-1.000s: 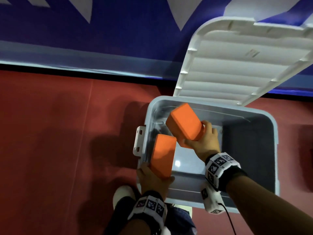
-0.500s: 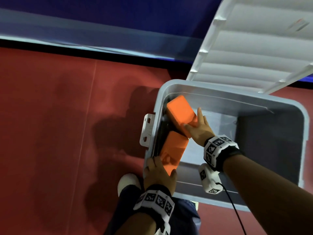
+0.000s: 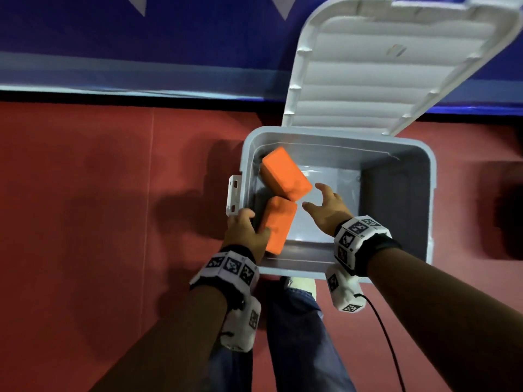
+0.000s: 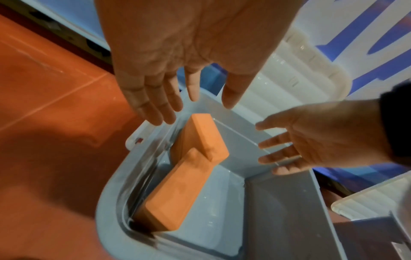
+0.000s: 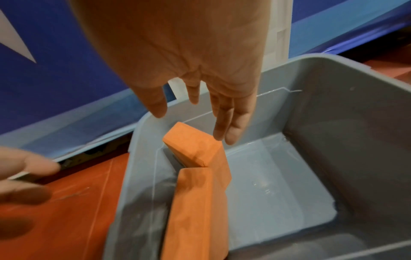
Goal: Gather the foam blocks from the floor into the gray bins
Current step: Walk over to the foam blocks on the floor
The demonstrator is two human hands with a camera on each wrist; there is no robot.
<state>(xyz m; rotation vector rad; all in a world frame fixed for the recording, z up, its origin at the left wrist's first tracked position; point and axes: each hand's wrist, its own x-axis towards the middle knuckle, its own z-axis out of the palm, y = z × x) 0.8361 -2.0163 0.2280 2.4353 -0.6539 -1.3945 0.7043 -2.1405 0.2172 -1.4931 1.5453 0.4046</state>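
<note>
Two orange foam blocks lie inside the gray bin [image 3: 402, 148], both against its left wall. The far block [image 3: 285, 174] leans tilted in the back left corner; the near block [image 3: 278, 224] lies lengthwise along the wall, its far end touching the other block. The bin's white lid [image 3: 382, 66] stands open behind it, and a white latch [image 3: 234, 195] hangs on the outside of the left wall. The left hand [image 3: 246, 233] is over the bin's near left corner, fingers straight and spread, holding nothing. The right hand [image 3: 325, 210] hovers above the middle of the bin, fingers wide apart, empty. The bin sits on a red floor [image 3: 99, 222] before a blue wall [image 3: 169, 38]
</note>
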